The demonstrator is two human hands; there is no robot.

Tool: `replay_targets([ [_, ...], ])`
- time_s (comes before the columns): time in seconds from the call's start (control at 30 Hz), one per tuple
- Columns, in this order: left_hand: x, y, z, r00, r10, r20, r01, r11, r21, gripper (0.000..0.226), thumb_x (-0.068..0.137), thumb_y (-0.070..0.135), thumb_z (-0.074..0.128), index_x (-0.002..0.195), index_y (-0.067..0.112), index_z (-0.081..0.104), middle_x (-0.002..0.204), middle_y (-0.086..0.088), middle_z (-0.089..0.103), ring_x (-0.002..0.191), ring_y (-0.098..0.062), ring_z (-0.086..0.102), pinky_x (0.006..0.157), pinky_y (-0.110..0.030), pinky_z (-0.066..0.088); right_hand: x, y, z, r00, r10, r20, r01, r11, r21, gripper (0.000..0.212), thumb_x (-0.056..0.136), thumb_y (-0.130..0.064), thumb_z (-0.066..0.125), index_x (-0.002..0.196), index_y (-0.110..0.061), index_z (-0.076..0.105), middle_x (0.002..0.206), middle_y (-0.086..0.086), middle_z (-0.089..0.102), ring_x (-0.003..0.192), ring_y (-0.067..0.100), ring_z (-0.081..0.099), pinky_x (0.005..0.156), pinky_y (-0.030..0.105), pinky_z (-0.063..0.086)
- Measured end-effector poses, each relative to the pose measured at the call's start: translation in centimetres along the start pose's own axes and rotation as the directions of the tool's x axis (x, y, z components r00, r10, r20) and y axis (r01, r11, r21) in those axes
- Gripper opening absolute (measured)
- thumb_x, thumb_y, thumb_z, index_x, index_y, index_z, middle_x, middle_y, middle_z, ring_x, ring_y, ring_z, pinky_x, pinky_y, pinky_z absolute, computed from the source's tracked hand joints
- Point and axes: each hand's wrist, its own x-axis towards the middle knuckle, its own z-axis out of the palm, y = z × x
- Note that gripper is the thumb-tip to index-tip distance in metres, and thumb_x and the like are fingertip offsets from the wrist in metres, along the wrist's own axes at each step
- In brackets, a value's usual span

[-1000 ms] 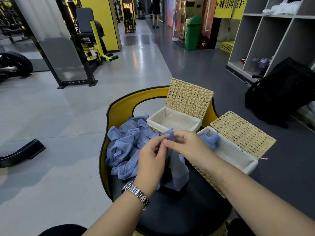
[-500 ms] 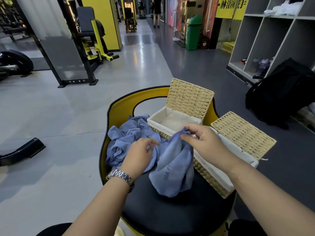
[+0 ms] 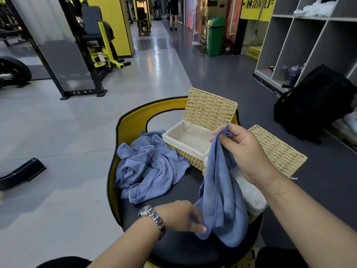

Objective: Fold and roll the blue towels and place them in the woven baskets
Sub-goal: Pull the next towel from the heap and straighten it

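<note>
In the head view, the person's right hand (image 3: 243, 151) is pinching the top corner of a soft blue microfibre towel (image 3: 220, 194), which is hanging in front of the nearer lined woven straw basket (image 3: 253, 194). The left hand (image 3: 181, 219) is pinching the towel's lower edge, beside that basket. Behind the basket, an empty second woven basket (image 3: 185, 140) is standing open, with a crumpled blue towel pile (image 3: 148, 167) further left. If either pinch slips, the limp cloth could bunch and spoil the fold.
</note>
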Motion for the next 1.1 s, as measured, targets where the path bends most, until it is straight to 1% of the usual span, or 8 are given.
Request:
replay_targets([
  [0.1,0.3,0.6,0.3,0.935,0.027,-0.354,-0.002,0.997,0.071,0.029,0.084,0.052,0.054,0.09,0.028,0.068,0.094,0.001,0.06,0.091,-0.017,0.056,0.086,-0.035,0.048,0.1,-0.2,-0.2,0.999,-0.024,-0.046,0.022,0.999,-0.036,0.021,0.096,-0.005,0.049,0.086,-0.013,0.065,0.078,-0.001,0.066,0.069,0.006,0.059,0.064,0.016,0.048],
  [0.2,-0.4,2.6,-0.6,0.713,0.019,-0.701,-0.055,0.998,-0.029,0.02,0.088,0.05,0.053,0.089,0.03,0.058,0.093,0.01,0.048,0.092,-0.009,0.048,0.081,-0.026,0.041,0.3,-0.3,-0.4,0.994,-0.046,-0.102,0.039,0.997,-0.069,0.023,0.096,-0.007,0.052,0.085,-0.019,0.069,0.077,-0.002,0.067,0.069,0.006,0.059,0.061,0.017,0.047],
  [0.3,-0.9,3.9,-1.5,0.587,0.082,-0.806,-0.139,0.99,-0.001,0.015,0.085,0.048,0.057,0.088,0.033,0.054,0.088,0.015,0.051,0.087,-0.004,0.049,0.074,-0.025,0.043,0.5,-0.2,-0.4,0.988,-0.078,-0.13,0.065,0.993,-0.101,0.017,0.095,-0.007,0.054,0.087,-0.013,0.068,0.076,0.0,0.066,0.073,0.009,0.059,0.066,0.022,0.048],
  [0.5,0.4,1.8,-0.3,0.722,-0.021,-0.692,0.148,0.981,0.125,0.022,0.088,0.039,0.054,0.108,0.031,0.051,0.11,0.008,0.05,0.101,-0.017,0.048,0.069,-0.028,0.041,0.9,-0.4,-0.3,0.978,-0.108,-0.177,0.098,0.993,-0.064,0.018,0.094,-0.003,0.054,0.089,-0.015,0.068,0.076,-0.006,0.068,0.076,0.006,0.063,0.07,0.02,0.05],
  [0.6,1.4,-0.1,0.5,0.794,-0.09,-0.601,0.21,0.969,0.133,0.026,0.09,0.024,0.051,0.115,0.028,0.054,0.12,0.002,0.047,0.105,-0.023,0.045,0.081,-0.03,0.043,0.9,-0.7,-0.4,0.978,-0.111,-0.178,0.112,0.994,-0.007,0.024,0.094,-0.001,0.053,0.088,-0.017,0.068,0.076,-0.009,0.069,0.078,0.005,0.064,0.073,0.018,0.051],
  [0.7,2.0,-0.6,1.0,0.754,-0.11,-0.648,0.178,0.983,0.04,0.02,0.091,0.014,0.046,0.109,0.023,0.052,0.112,0.004,0.05,0.1,-0.023,0.048,0.079,-0.03,0.041,0.8,-0.9,-0.4,0.978,-0.116,-0.174,0.12,0.993,0.011,0.026,0.094,0.0,0.052,0.086,-0.019,0.069,0.077,-0.008,0.069,0.078,0.005,0.064,0.074,0.017,0.051],
  [0.83,2.6,-0.1,0.6,0.654,-0.205,-0.728,0.052,0.972,-0.227,0.023,0.089,0.026,0.058,0.107,0.023,0.043,0.099,0.006,0.059,0.086,-0.016,0.058,0.076,-0.035,0.048,0.7,-1.0,-0.6,0.976,-0.116,-0.186,0.122,0.992,0.02,0.022,0.094,-0.001,0.052,0.089,-0.015,0.068,0.075,-0.009,0.07,0.077,0.004,0.064,0.071,0.015,0.05],
  [1.1,3.5,-1.2,0.8,0.643,-0.197,-0.74,-0.01,0.964,-0.265,0.04,0.089,0.029,0.059,0.123,0.033,0.039,0.12,0.009,0.052,0.111,-0.009,0.052,0.09,-0.032,0.047,0.8,-1.3,-0.8,0.976,-0.123,-0.182,0.138,0.988,0.069,0.024,0.095,0.0,0.05,0.087,-0.015,0.068,0.075,-0.009,0.069,0.077,0.004,0.064,0.073,0.015,0.05],
])
